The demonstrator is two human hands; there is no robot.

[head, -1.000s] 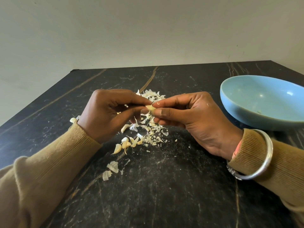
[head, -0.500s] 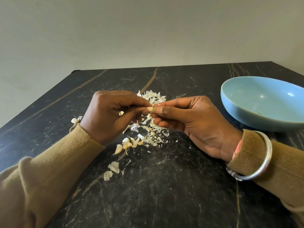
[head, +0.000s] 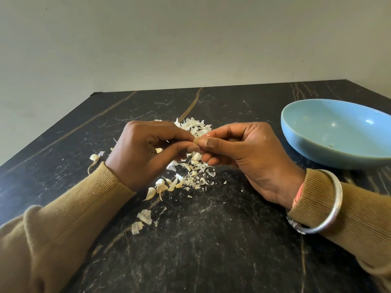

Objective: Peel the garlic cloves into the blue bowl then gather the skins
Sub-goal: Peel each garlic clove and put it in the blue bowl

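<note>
Left hand (head: 146,153) and right hand (head: 249,157) both pinch one garlic clove (head: 195,141), mostly hidden, its long axis unclear.

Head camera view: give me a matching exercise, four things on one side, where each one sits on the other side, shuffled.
Things: 1 blue bowl; 2 silver bangle; 3 heap of skins; 4 loose cloves.
Places: A beside the wrist of the left hand; B far right of the table; C over the right sleeve; D just behind where left hand and right hand meet.
Pairs: 1-B, 2-C, 3-D, 4-A.
</note>
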